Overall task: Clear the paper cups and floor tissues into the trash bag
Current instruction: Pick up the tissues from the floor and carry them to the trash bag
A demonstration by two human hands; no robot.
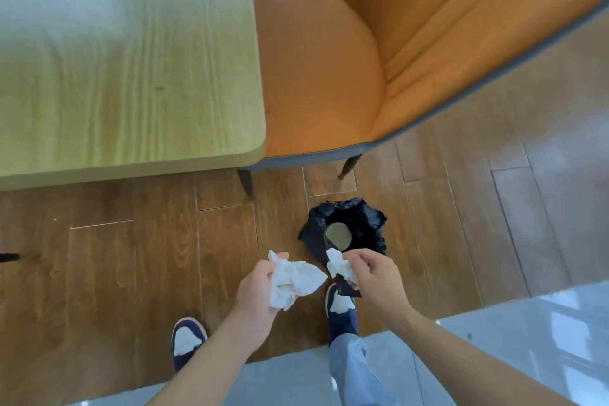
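The bag's [346,231] near edge is covered by the right hand [375,277] and its tissue [339,265], and a dark scrap below that hand may be part of the bag, though this cannot be told. A round tan shape [337,235] is seen inside the bag's open mouth; whether it is a cup cannot be made out. The worktop [131,59] is cut off at the left and top edges, and the far part is washed out by glare. The chair [329,76] is cut off at the top, with two dark legs seen beneath its seat, and it stands just beside the worktop. The right shoe [341,310] is partly hidden behind the right hand. A larger crumpled tissue [293,280] is held in the left hand [260,293], whose grip is closed around it; the right grip is pinched on the smaller tissue. Both tissues are held above the wood floor [131,257], near the bag, which stands on the floor before the chair. The left shoe [188,339] rests at the seam between wood and pale tile [527,339]. No writing can be read anywhere.
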